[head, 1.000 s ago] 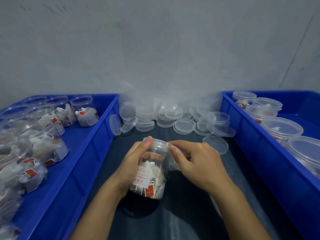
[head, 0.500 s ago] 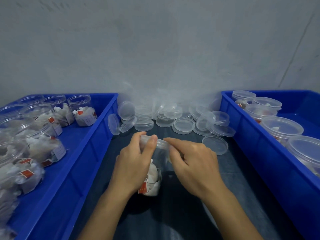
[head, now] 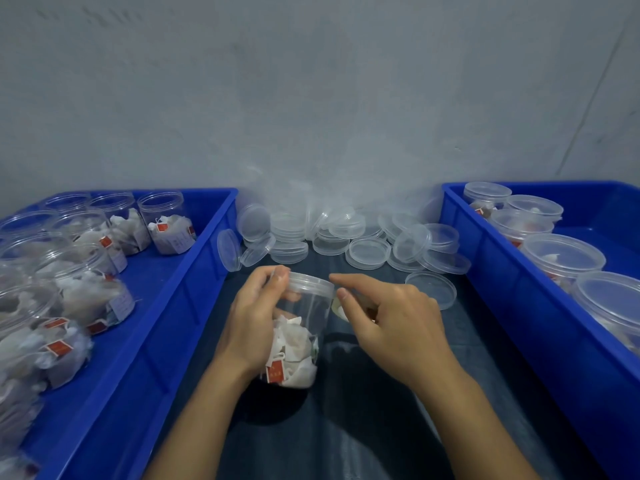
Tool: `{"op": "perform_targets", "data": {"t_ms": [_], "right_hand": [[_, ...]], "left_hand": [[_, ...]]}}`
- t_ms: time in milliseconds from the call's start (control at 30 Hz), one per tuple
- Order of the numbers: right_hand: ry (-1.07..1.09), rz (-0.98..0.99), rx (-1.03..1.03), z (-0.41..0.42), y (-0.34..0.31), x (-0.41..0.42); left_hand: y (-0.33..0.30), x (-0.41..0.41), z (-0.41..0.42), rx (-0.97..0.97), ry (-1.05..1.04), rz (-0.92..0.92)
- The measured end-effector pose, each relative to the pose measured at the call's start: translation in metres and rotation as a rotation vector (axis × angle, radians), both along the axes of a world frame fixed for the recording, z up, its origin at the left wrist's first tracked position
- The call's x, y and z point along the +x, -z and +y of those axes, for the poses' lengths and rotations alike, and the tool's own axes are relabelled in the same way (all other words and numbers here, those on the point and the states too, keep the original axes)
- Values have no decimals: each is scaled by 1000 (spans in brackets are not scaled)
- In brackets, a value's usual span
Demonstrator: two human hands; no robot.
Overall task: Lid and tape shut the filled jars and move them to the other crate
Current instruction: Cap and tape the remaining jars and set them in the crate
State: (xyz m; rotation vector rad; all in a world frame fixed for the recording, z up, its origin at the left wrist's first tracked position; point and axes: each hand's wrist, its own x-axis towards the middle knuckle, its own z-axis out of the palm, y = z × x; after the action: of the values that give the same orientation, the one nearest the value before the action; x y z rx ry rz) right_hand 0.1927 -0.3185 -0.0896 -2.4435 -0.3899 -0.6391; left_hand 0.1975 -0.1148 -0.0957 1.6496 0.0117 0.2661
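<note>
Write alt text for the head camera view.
The left hand grips a lidded clear jar of tea bags while the right hand works at its rim. Blue crates of jars flank a pile of loose lids.

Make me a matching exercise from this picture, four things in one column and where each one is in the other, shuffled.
Things:
1. lidded jars
2. open jars
3. loose lids
4. jar being sealed

Places:
A. piled by the wall between the crates
B. gripped in the left hand
C. right crate
D. left crate

Pairs: 1-C, 2-D, 3-A, 4-B
</note>
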Motion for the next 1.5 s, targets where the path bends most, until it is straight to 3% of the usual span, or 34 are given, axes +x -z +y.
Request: {"op": "perform_targets", "data": {"t_ms": [333,433,533,700,1067,1500], "right_hand": [[1,73,-22,0,2,2],[-21,70,0,1,0,-1],[-33,18,-14,5,-2,-3],[-9,-18,-40,14,-2,-8],[-86,284,145,0,-2,0],[-95,261,67,4,-5,-4]], "left_hand": [[-1,-4,-2,-13,45,40],[-1,-7,-4,196,48,28],[-4,-9,-8,454,-110,-37],[-9,-16,-16,587,-181,-12],[-7,-16,-12,502,-74,19],[0,-16,-18,538,-208,-66]]}}
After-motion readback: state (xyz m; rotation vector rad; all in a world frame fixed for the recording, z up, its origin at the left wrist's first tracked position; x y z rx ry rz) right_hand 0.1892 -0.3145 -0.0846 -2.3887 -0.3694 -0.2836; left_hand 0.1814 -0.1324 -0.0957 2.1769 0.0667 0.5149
